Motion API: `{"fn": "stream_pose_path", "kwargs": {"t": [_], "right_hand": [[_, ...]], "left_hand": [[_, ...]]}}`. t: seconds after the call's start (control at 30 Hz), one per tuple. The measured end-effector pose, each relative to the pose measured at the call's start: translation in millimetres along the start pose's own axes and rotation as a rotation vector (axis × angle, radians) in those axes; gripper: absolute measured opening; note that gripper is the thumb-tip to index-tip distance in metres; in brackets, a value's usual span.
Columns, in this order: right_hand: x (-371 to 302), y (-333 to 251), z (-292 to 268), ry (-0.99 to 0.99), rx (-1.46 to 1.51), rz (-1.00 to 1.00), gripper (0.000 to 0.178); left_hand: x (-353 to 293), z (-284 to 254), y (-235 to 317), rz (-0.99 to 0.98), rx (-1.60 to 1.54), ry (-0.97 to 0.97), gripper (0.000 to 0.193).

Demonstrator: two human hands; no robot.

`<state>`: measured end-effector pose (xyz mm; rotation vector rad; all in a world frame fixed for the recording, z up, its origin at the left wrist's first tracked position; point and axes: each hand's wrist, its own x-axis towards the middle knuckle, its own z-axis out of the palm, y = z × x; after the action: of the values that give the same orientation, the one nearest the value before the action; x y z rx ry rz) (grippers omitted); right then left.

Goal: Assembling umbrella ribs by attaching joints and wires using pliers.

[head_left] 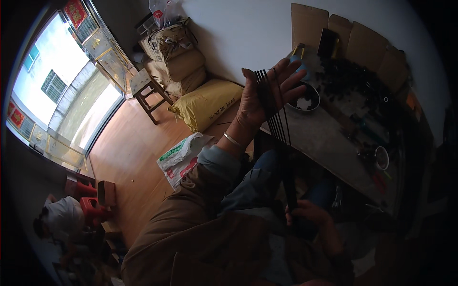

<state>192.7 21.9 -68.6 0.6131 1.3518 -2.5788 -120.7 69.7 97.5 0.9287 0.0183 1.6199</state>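
My left hand (249,101) is raised with its palm showing, the fingers stretched out and apart. Several thin black cords (278,125) run side by side across that palm, between the thumb and the fingers. From there they slant down and draw together into a dark bundle (289,188). Closed around the bundle's lower part, above my lap, is my right hand (310,212). The bundle's lowest end is lost in shadow. A bowl (312,101) holding dark and white bits stands on the table (305,127) just beyond my left hand.
Many small black pieces (350,86) are heaped on the table, with cardboard sheets (367,40) behind them. A small round dish (381,158) stands at the right. Yellow sack (210,106), wooden stool (147,88) and a plastic bag (179,157) are on the floor at left.
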Motion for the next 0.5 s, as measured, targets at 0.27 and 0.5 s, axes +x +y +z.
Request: {"fn": "stream_pose_path", "kwargs": {"t": [0.27, 0.5], "right_hand": [[-2.1, 0.2, 2.2, -0.001, 0.022, -0.034, 0.020], [-9.0, 5.3, -1.4, 0.049, 0.049, -0.048, 0.021]], "left_hand": [[-1.1, -11.2, -4.0, 0.051, -0.149, 0.202, 0.083], [-0.8, -6.1, -13.5, 0.047, 0.096, 0.241, 0.096]]}}
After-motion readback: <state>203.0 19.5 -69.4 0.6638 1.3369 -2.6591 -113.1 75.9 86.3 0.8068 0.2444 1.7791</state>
